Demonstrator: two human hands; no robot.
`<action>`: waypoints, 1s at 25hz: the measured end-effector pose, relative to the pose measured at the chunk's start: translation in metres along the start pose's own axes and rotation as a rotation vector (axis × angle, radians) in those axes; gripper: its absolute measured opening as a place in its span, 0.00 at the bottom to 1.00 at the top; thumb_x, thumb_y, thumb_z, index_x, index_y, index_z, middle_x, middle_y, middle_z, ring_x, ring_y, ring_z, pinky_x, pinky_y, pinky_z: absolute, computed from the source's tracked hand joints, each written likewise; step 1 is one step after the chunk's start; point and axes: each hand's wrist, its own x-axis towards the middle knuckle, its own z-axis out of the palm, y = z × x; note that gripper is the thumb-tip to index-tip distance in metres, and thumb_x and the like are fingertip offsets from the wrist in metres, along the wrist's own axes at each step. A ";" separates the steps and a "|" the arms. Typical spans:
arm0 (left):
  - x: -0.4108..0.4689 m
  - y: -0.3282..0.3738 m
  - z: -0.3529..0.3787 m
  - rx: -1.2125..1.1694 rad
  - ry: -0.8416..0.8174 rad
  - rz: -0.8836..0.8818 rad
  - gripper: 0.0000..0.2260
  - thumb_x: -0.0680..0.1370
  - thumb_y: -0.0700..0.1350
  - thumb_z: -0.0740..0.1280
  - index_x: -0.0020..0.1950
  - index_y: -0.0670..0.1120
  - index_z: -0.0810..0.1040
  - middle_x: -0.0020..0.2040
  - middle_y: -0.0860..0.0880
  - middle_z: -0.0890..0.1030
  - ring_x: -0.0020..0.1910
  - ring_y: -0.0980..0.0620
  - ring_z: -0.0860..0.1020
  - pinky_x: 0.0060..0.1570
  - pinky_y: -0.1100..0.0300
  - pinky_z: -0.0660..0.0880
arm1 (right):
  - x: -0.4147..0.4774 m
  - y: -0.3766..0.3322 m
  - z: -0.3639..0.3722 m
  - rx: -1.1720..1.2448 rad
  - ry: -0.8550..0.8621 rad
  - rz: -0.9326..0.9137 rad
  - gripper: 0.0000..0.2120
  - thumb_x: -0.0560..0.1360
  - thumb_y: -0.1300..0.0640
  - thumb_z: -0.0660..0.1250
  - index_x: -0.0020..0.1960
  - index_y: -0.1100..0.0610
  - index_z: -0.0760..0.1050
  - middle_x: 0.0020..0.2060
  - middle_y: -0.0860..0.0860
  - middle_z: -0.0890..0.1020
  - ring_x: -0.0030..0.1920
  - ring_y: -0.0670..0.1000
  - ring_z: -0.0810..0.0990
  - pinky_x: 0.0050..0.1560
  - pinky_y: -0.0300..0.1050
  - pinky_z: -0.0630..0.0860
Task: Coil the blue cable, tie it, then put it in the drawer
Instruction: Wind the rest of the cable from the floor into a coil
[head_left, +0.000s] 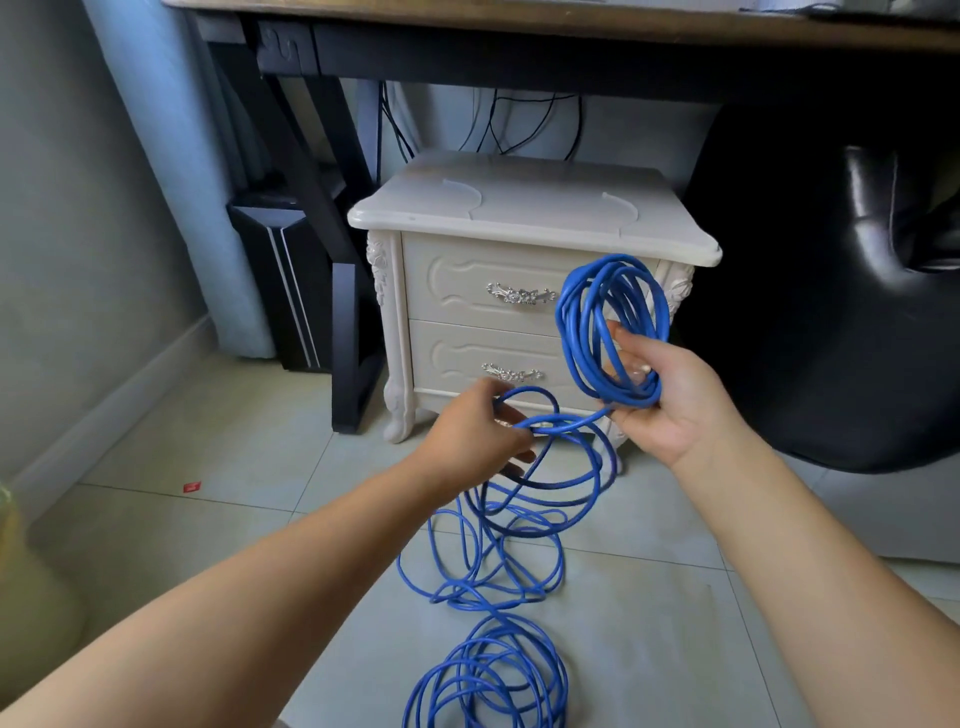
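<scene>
Above the tiled floor (208, 545), the right hand (670, 405) grips the coiled blue cable (576, 332) at center right while the left hand (467, 431) pinches its strand, whose tangled slack could knot.

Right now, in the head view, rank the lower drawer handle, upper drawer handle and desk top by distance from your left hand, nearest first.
1. Lower drawer handle, just above the left hand.
2. Upper drawer handle, higher on the cabinet.
3. Desk top, farthest back, overhead.
</scene>
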 end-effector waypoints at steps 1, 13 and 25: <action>0.002 -0.001 -0.003 -0.062 -0.007 -0.036 0.17 0.75 0.34 0.68 0.63 0.40 0.72 0.52 0.45 0.80 0.43 0.46 0.85 0.42 0.47 0.83 | -0.001 -0.002 -0.001 -0.007 0.009 -0.006 0.06 0.66 0.64 0.75 0.43 0.59 0.83 0.37 0.53 0.69 0.39 0.53 0.69 0.59 0.45 0.72; 0.009 0.006 -0.034 0.995 0.417 0.717 0.22 0.69 0.53 0.61 0.59 0.46 0.80 0.66 0.43 0.73 0.60 0.43 0.73 0.50 0.49 0.77 | -0.016 -0.014 0.000 -0.229 0.182 -0.044 0.03 0.78 0.68 0.63 0.50 0.63 0.73 0.18 0.46 0.62 0.18 0.43 0.61 0.20 0.35 0.63; 0.006 0.023 -0.032 0.538 0.201 0.118 0.13 0.78 0.47 0.63 0.41 0.45 0.85 0.25 0.48 0.75 0.27 0.50 0.71 0.28 0.60 0.65 | -0.024 -0.012 0.002 -0.318 0.125 -0.077 0.04 0.78 0.68 0.63 0.49 0.61 0.72 0.19 0.45 0.61 0.19 0.43 0.60 0.22 0.36 0.62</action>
